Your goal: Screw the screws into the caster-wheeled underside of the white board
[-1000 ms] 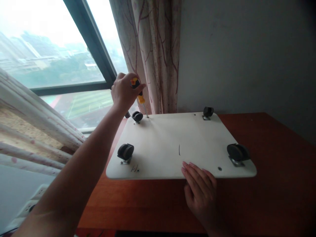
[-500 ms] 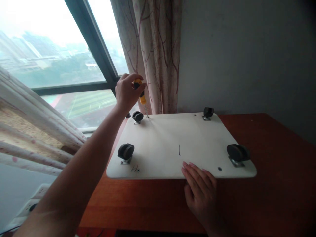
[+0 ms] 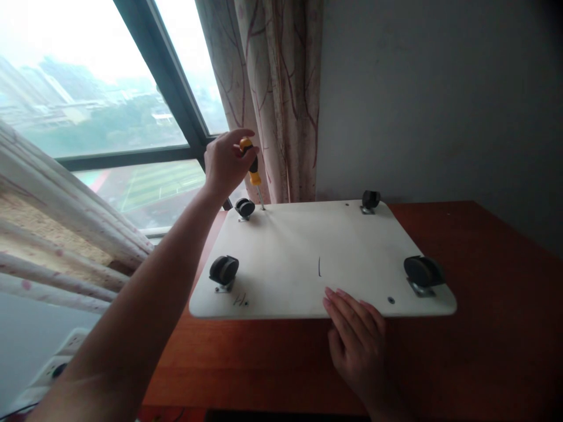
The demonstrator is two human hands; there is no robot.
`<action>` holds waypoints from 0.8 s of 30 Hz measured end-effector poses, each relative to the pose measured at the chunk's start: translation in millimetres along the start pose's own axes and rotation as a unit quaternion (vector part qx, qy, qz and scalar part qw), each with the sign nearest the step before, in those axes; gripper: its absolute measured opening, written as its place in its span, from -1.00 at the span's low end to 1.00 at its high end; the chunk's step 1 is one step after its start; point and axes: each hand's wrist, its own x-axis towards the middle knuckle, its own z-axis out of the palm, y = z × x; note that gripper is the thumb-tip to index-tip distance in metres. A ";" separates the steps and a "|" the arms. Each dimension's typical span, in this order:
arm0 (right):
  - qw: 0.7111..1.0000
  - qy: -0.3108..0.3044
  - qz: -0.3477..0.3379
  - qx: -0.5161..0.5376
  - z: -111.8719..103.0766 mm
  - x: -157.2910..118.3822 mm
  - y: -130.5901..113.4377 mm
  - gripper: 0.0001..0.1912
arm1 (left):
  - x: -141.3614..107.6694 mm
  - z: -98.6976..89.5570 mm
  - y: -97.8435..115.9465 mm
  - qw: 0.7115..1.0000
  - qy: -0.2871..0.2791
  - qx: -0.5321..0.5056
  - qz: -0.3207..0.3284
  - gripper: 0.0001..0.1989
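Note:
A white board [image 3: 281,258] with rounded corners lies on the table, bearing a black caster at each corner. My left hand [image 3: 229,161] is closed on the yellow-and-black handle of a screwdriver [image 3: 254,176]. The screwdriver leans slightly, its tip at a hole near the board's far edge, just right of the far left caster [image 3: 245,207]. My right hand [image 3: 358,337] rests on the near edge, its fingers stretched flat on the board and its thumb below the edge. The near left caster [image 3: 224,271] stands by pen marks and a small hole.
The reddish-brown table [image 3: 475,281] extends to the right of the board. A window [image 3: 132,146] and curtains [image 3: 281,105] stand behind and to the left. Power sockets [image 3: 57,369] sit at the lower left. The near right caster [image 3: 423,272] rises from the board.
My left fingers have shifted on the screwdriver handle, with the index finger now lifted and straighter over its top. My right hand and the board stay in place.

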 end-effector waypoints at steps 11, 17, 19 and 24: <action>1.000 -0.001 -0.005 0.000 -1.1 1.2 -0.3 -0.64 | 3.0 -0.2 -1.3 1.000 0.014 0.011 0.016 -0.73; 1.000 -0.004 -0.005 0.000 -1.3 0.4 -0.3 -0.64 | 6.7 4.6 -4.5 0.998 -0.032 -0.056 0.007 -0.73; 1.000 -0.003 -0.004 0.001 -1.5 -0.4 -0.2 -0.63 | 6.7 3.9 -2.4 0.997 -0.038 -0.058 0.017 -0.77; 1.000 0.001 0.001 0.000 0.3 -1.6 0.4 -0.62 | 5.1 4.2 -0.7 1.000 -0.017 -0.016 0.016 -0.74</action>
